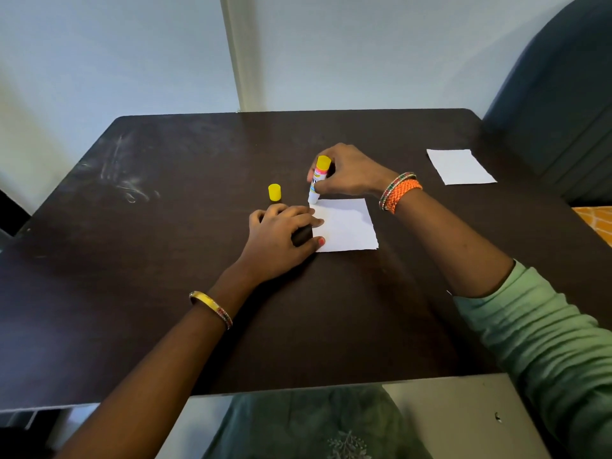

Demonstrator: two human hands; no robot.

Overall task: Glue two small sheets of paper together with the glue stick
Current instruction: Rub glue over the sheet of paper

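**paperfan:** Holding the glue stick (318,179) is the right hand (347,170), fingers curled round the barrel. Stick is tilted a bit, yellow end up, white tip down on the far-left corner of the nearer sheet of paper (347,226).

**desklurker:** And the other hand?

**paperfan:** The left hand (281,240) is pinning that sheet's left edge to the dark table (132,260). Fingertips and thumb lie on the paper and grip nothing, so it's a relaxed, spread hand, though the knuckles look a little bent and the angle isn't great there.

**desklurker:** Where's the cap?

**paperfan:** The yellow cap (274,192) stands upright on the table, just left of the stick and just beyond the left hand, not touching either.

**desklurker:** Second sheet?

**paperfan:** The second sheet of paper (460,166) lies flat, far right on the table, well apart from the first.

**desklurker:** Anything else?

**paperfan:** Orange and multicoloured bangles (399,192) on the right wrist, a gold bangle (212,308) on the left forearm, a light green sleeve (536,332) pushed up on the right arm. Blue chair (556,94) past the table's far-right corner, pale wall (99,54) behind.
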